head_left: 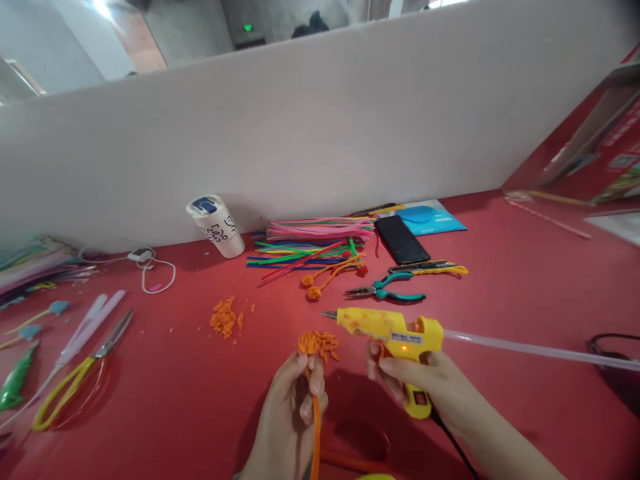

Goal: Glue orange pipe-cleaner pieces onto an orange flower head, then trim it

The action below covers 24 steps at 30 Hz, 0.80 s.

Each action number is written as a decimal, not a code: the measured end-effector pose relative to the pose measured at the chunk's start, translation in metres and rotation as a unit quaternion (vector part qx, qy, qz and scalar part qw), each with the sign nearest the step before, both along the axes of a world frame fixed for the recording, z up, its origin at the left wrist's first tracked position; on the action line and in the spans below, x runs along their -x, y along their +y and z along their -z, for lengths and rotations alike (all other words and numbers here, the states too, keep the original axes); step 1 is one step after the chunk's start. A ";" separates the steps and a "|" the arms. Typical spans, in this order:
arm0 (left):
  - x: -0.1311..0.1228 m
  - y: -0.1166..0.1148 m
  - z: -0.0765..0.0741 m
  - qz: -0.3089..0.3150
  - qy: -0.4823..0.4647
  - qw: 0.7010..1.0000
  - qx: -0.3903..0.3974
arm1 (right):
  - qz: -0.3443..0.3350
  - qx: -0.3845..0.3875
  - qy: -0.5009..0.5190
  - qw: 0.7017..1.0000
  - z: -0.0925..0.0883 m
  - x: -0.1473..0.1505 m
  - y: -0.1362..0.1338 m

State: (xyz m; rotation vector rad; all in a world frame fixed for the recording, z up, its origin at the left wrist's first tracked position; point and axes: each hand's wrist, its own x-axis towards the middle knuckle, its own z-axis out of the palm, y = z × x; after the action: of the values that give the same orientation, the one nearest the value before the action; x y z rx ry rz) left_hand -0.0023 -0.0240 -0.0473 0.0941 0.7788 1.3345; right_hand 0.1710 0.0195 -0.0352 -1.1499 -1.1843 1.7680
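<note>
My left hand [295, 403] pinches an orange pipe-cleaner flower [308, 343] just under its head, and the orange stem [316, 433] hangs down past the fingers. Behind the flower head lies a small heap of orange pieces [327, 347] on the red table. My right hand [425, 383] is wrapped round the handle of a yellow glue gun [390, 327], its nozzle pointing left, a short way up and right of the flower. An orange light glows on the gun's side. A long clear glue stick [525, 350] sticks out of its back.
Teal-handled pliers [385, 290], a black phone [403, 240] and bundled coloured pipe cleaners [320, 230] lie beyond my hands. Two finished orange flowers [314, 292] rest before the bundle. Left are orange clippings [223, 318], a white cup [217, 227] and yellow-handled scissors [75, 387]. A white partition [325, 133] stands behind.
</note>
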 end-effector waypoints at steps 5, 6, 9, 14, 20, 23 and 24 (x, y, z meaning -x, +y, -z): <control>0.000 0.000 -0.001 -0.035 0.057 0.996 0.056 | 0.014 -0.056 -0.139 0.989 -0.006 0.003 -0.013; 0.000 0.000 -0.001 -0.039 0.061 0.995 0.068 | 0.020 -0.083 -0.145 0.986 -0.008 0.005 -0.015; 0.001 0.001 -0.001 -0.050 0.042 0.995 0.080 | 0.010 -0.188 -0.157 0.969 -0.009 0.012 -0.017; 0.005 0.004 -0.003 -0.024 -0.105 0.993 0.047 | -0.005 -0.249 -0.196 0.948 -0.003 0.014 -0.019; 0.006 0.002 -0.002 0.012 -0.140 0.989 0.037 | -0.015 -0.280 -0.224 0.933 -0.001 0.010 -0.023; 0.003 0.001 0.000 0.003 -0.050 0.998 0.030 | -0.027 -0.289 -0.239 0.927 -0.003 0.010 -0.022; 0.001 0.001 0.000 -0.002 -0.004 1.000 0.021 | -0.028 -0.291 -0.239 0.926 -0.003 0.009 -0.022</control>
State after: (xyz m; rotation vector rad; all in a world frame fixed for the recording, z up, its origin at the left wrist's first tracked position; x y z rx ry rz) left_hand -0.0038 -0.0234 -0.0478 0.0531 0.8003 1.3213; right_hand 0.1615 -0.0023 -0.0318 -1.2038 -1.8847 1.0553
